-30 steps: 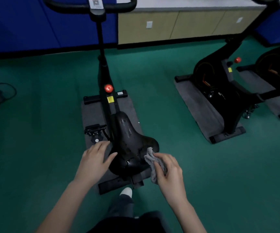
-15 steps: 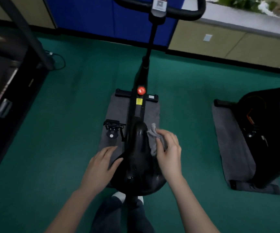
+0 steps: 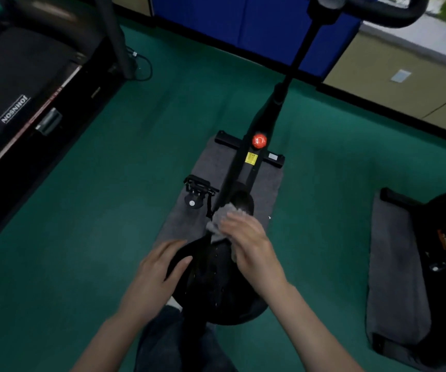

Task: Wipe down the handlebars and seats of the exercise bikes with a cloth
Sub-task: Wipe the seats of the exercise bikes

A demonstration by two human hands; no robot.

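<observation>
A black exercise bike stands on a grey mat (image 3: pixel 216 167) right below me. Its black seat (image 3: pixel 214 280) is at centre bottom. My right hand (image 3: pixel 251 245) holds a grey cloth (image 3: pixel 220 218) pressed on the narrow front part of the seat. My left hand (image 3: pixel 160 272) lies flat on the seat's left side, fingers spread, holding nothing. The bike's black handlebar (image 3: pixel 393 12) shows at the top right edge, above the stem with its red knob (image 3: pixel 259 140).
A black treadmill (image 3: pixel 28 84) fills the left side, with a cable on the green floor beside it. A second black bike (image 3: pixel 444 253) on its own grey mat stands at the right. Blue panels and beige cabinets line the far wall.
My right hand has slid the cloth forward along the seat, from its rear right side to the nose. The view has swung left, so the treadmill is in sight.
</observation>
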